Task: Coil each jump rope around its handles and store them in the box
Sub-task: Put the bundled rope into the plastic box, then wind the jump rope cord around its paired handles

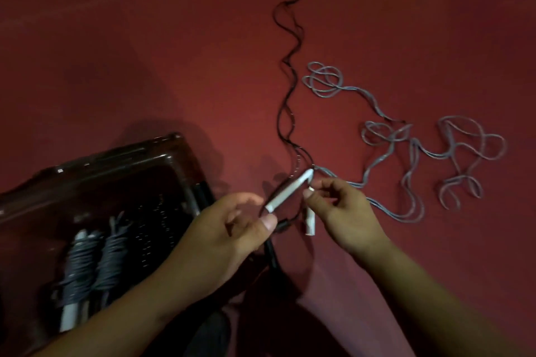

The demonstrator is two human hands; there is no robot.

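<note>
While the left hand (232, 229) pinches one white handle (290, 191), the right hand (342, 211) pinches the other white handle (310, 222).

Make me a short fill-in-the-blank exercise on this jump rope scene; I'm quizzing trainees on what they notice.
1. The left hand holds a ____ handle.
2. The coiled ropes already in the dark box number ____.
3. The grey rope lies loose on a ____ floor.
4. The long rope stretched away from the hands is ____.

Missing words: white; two; red; black
</note>
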